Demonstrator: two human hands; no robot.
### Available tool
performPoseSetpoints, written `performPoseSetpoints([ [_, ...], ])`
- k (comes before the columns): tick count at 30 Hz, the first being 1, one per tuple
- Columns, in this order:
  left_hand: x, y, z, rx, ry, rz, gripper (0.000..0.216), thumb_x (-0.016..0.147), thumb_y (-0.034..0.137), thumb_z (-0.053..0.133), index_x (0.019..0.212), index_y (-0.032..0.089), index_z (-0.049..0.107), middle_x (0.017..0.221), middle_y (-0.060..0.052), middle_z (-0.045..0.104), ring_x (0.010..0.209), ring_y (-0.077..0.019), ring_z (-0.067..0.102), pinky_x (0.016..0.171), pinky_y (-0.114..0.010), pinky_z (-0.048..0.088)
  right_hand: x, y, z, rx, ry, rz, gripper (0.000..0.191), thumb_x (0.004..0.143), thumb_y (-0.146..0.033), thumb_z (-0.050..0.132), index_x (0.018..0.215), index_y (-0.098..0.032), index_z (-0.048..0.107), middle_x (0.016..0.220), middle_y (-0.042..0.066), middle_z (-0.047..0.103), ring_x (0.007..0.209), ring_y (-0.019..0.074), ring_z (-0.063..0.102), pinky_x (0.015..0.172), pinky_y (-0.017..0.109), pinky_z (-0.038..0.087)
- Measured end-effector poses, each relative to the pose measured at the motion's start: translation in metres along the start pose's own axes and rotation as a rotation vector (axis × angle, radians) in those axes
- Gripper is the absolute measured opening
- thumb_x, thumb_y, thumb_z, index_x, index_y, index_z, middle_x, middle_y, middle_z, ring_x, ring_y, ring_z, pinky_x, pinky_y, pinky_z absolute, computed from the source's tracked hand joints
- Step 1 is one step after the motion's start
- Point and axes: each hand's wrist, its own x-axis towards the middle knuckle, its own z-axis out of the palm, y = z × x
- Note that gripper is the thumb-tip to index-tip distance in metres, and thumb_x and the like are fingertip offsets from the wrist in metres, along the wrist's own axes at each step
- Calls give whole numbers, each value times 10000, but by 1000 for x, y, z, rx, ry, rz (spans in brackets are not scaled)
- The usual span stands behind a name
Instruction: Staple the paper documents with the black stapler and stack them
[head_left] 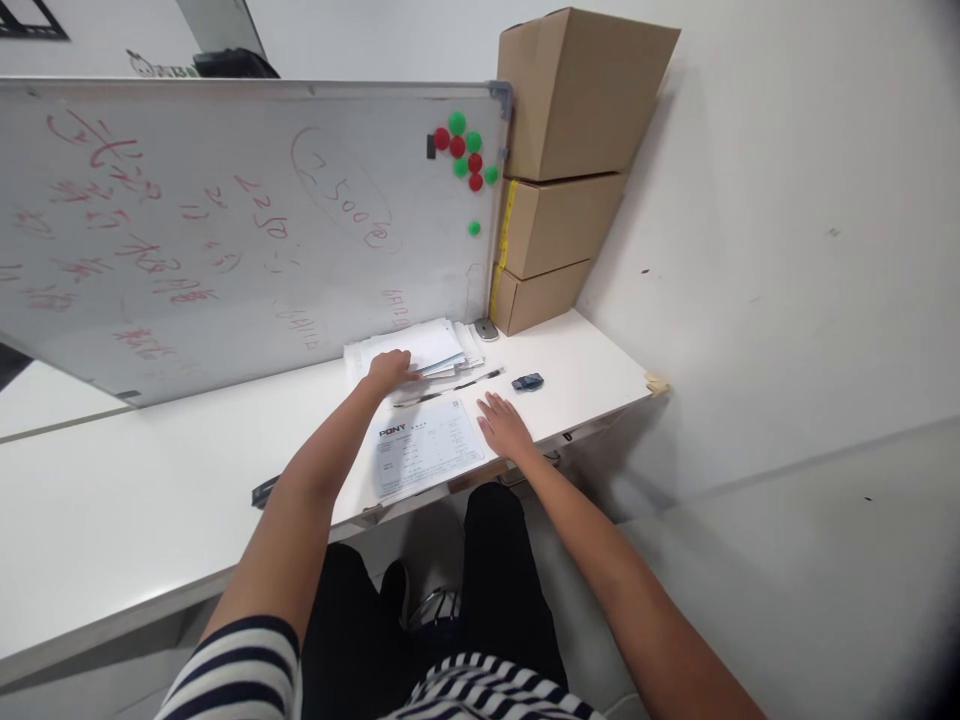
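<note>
My left hand (pixel 388 371) rests on a stack of white papers (pixel 427 345) at the foot of the whiteboard, fingers curled over the sheets' near edge. My right hand (pixel 504 425) lies flat and open on the white desk (pixel 150 500), touching the right edge of a printed form (pixel 424 447) headed "PONY". A black pen (pixel 457 387) lies between the stack and the form. A small dark blue clip-like object (pixel 528 381) sits just beyond my right hand.
A whiteboard (pixel 240 220) with red writing and red and green magnets (pixel 465 150) leans on the desk. Three cardboard boxes (pixel 570 150) are stacked in the corner against the wall. A grey mouse (pixel 486 328) lies by the boxes. A dark object (pixel 265 491) sits at the desk's front edge.
</note>
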Motion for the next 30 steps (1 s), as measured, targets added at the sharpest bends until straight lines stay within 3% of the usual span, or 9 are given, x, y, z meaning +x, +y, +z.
performPoseSetpoints([
  [9, -5, -2, 0, -24, 30, -78, 608, 727, 677, 574, 1132, 224, 581, 1019, -109, 676, 908, -268, 627, 695, -302, 435, 0, 1, 2, 4, -14, 8, 576, 991, -425, 181, 1470, -152, 344, 1572, 90, 236, 1457, 226, 175, 1179, 416, 153],
  [14, 2, 1, -7, -39, -34, -48, 576, 794, 698, 451, 1050, 230, 668, 1035, -112, 690, 980, -291, 616, 805, -357, 438, 0, 0, 2, 6, 6, -2, 572, 990, -419, 177, 1471, -157, 344, 1570, 86, 244, 1454, 227, 186, 1175, 419, 168],
  [16, 8, 11, -7, -28, 10, -125, 585, 869, 653, 335, 1018, 210, 685, 1025, -130, 692, 1042, -317, 587, 903, -443, 400, 0, 0, 2, 4, 12, 2, 565, 989, -418, 191, 1465, -162, 357, 1566, 85, 257, 1452, 229, 193, 1173, 423, 174],
  [18, 13, 27, -4, -20, 131, -172, 581, 904, 608, 284, 1069, 204, 668, 1127, -141, 666, 1181, -347, 499, 1001, -532, 305, 0, 0, 2, 5, 17, 4, 559, 988, -415, 204, 1460, -165, 366, 1563, 84, 265, 1450, 229, 200, 1171, 421, 176],
  [22, 24, 65, 4, -52, 262, 9, 528, 891, 596, 369, 1220, 239, 577, 1350, -115, 541, 1324, -329, 356, 1088, -553, 181, 0, -2, -1, 5, 34, 4, 549, 986, -402, 227, 1447, -152, 388, 1556, 99, 281, 1448, 231, 208, 1170, 414, 177],
  [25, 29, 87, 6, -42, 202, 75, 488, 861, 550, 473, 1211, 222, 567, 1292, -133, 567, 1222, -323, 469, 1044, -520, 277, 0, -3, -4, 7, 25, 8, 547, 986, -403, 228, 1448, -157, 388, 1556, 98, 278, 1447, 228, 212, 1167, 412, 183],
  [30, 33, 98, 8, -93, 116, -29, 409, 873, 489, 456, 1107, 201, 627, 1187, -137, 614, 1074, -289, 576, 842, -378, 450, 0, -2, -3, 12, 44, 5, 542, 986, -400, 234, 1446, -160, 392, 1558, 90, 277, 1447, 217, 211, 1170, 400, 173],
])
